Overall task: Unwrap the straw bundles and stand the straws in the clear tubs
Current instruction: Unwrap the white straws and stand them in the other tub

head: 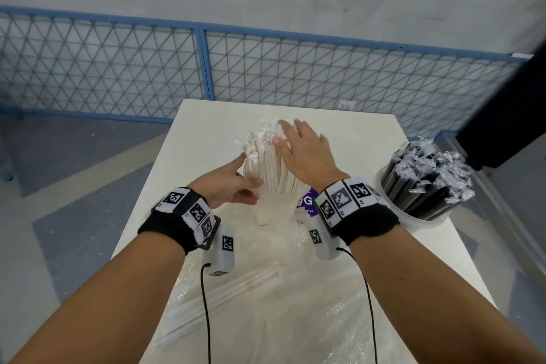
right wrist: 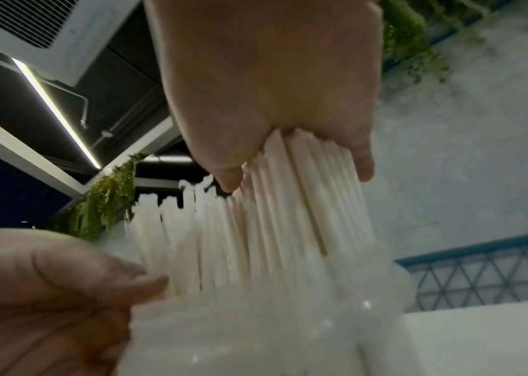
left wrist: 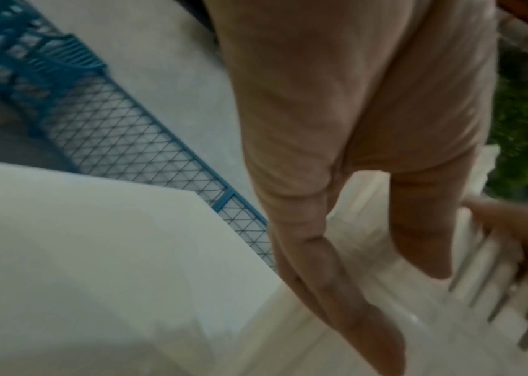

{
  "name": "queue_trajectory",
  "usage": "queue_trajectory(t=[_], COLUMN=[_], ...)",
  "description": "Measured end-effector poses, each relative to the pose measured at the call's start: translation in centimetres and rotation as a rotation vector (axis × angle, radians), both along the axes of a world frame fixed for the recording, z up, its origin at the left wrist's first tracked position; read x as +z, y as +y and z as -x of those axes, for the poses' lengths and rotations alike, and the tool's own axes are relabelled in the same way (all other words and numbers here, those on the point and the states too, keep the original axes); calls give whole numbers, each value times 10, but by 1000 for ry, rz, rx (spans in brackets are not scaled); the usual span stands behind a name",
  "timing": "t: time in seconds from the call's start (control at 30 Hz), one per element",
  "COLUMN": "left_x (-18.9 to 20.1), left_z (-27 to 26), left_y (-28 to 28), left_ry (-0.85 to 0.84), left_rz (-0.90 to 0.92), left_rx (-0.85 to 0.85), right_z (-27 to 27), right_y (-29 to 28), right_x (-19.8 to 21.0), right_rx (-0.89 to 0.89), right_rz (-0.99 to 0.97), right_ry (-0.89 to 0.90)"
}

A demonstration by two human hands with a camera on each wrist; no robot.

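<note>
White straws (head: 273, 161) between both hands' straight fingers (head: 291, 134)

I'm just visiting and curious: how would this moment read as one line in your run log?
white straws: standing in clear tub | right hand: flat on them | left hand: steadying beside | black straws: already tubbed

Head view downward; wrist views close, sharing white straws (right wrist: 256, 229).

Both forearms reach forward. The left hand (head: 229, 183) is cupped loosely, palm inward. The right hand (head: 307, 151) lies flat, fingers straight.
</note>
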State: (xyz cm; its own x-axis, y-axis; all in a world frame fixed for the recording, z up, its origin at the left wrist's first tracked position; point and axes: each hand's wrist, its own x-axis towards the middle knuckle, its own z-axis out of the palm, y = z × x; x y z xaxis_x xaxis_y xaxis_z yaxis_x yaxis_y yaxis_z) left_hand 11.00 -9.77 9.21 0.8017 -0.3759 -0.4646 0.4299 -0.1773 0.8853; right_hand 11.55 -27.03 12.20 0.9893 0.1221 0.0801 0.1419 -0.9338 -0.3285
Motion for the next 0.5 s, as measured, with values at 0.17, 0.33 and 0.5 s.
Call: queue_trajectory(t=[0.17,0.33,0.5], left_x=[-6,-5,-13], left_z=[2,5,5], left_y=[2,-1,3], left_ry=[52,36,5], left_rz=[79,80,91], left_rx=[93,104,32], right_z=[3,7,23], right_y=[0,18,45], right_x=[7,30,8], right_rx=[142,185,364], right_rz=[10,-144,296], right_ry=[135,-143,15])
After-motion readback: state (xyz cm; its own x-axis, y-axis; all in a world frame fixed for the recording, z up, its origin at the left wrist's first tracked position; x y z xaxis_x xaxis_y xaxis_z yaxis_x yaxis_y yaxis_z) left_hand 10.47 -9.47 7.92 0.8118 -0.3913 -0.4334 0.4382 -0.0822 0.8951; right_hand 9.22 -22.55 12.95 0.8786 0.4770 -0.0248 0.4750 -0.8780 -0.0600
